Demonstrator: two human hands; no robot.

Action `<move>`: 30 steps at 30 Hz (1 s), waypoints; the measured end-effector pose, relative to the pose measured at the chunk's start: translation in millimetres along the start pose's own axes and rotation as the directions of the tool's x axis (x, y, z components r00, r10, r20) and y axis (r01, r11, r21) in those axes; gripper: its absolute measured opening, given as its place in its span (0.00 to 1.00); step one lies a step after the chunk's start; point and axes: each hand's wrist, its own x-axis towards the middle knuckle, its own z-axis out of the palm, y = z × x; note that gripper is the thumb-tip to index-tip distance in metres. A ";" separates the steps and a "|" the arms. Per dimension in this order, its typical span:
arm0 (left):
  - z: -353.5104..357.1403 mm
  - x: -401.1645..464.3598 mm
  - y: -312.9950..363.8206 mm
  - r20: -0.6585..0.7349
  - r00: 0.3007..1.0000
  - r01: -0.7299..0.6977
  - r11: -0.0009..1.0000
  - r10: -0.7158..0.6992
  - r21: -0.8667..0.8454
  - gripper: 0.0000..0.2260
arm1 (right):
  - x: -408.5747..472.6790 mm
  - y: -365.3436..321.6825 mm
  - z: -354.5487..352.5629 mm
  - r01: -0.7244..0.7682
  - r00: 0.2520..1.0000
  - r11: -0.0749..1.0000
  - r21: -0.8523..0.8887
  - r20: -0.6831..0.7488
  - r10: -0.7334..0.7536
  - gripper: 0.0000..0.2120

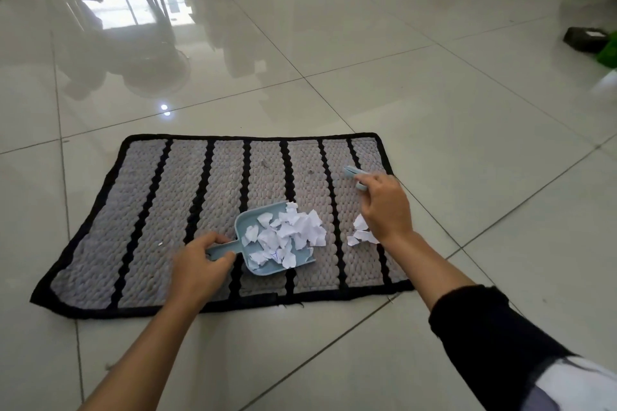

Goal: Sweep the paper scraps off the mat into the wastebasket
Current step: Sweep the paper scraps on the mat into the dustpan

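Paper scraps (287, 233), torn and white, lie heaped in and across the mouth of a pale blue dustpan (263, 243) resting on the mat (167, 210), nearer the mat's front edge than its far edge and a little right of its middle. Part of the heap spills past the pan's open lip onto the weave. A smaller cluster of loose scraps (359, 232) lies apart from the heap, toward the mat's right edge, just beside the right wrist. One tiny white fragment (159, 244) sits left of the pan, near the left hand. The mat is grey woven fabric with black stripes and a black border, laid flat on glossy white floor tiles (434, 93). The left hand (200, 264) has its fingers and thumb curled round the dustpan's handle. The right hand (384, 207), near the mat's far right corner, has its fingers closed on a small pale blue brush (354, 173), whose end shows beyond the fingertips. A dark sleeve (484, 337) covers the right forearm. A dark box (584, 38) and a green object (608, 52) lie on the tiles at far right.
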 end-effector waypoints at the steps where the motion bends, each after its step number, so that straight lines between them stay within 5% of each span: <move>1: 3.2 -0.2 0.8 0.012 1.000 0.004 1.000 -0.004 -0.005 0.03 | -2.5 8.0 1.2 -0.030 0.999 0.999 -0.022 0.019 0.030 0.11; 4: 11.7 0.2 4.5 0.036 0.999 0.016 1.000 -0.015 -0.027 0.04 | -20.2 5.5 7.0 -0.045 0.997 0.999 0.007 0.056 0.045 0.12; 9: 21.9 -3.5 14.9 0.065 0.998 -0.014 1.000 0.015 -0.016 0.03 | -46.8 -23.4 -2.5 0.125 0.988 0.977 0.174 0.070 -0.138 0.13; 13: 26.5 -8.4 23.7 0.042 0.998 -0.038 0.999 0.036 0.032 0.02 | -24.0 3.7 -9.3 0.009 0.997 0.988 0.155 -0.080 0.004 0.12; 15: 27.5 -11.4 26.3 0.042 0.999 -0.030 0.998 0.028 0.059 0.02 | -24.6 14.6 -8.4 -0.045 0.998 0.993 0.106 -0.047 0.050 0.14; 19: 30.6 -13.2 25.7 0.070 0.997 -0.021 1.000 0.020 0.020 0.02 | -50.4 -15.6 0.9 0.025 0.997 0.982 0.186 0.070 -0.039 0.14; 23: 28.2 -12.0 21.0 0.065 0.997 -0.038 0.999 0.037 0.009 0.03 | -44.9 -35.4 -9.8 0.092 0.996 0.971 0.219 -0.023 -0.089 0.07; 26: 23.6 -11.9 16.2 0.050 0.998 -0.033 0.999 0.032 0.018 0.03 | -38.5 -19.7 -25.9 0.069 0.994 0.995 0.074 -0.093 -0.062 0.07; 30: 22.9 -12.3 14.7 0.066 0.997 -0.027 1.000 0.026 0.007 0.04 | -51.7 -6.9 -25.7 0.033 0.999 0.992 -0.123 -0.015 -0.035 0.06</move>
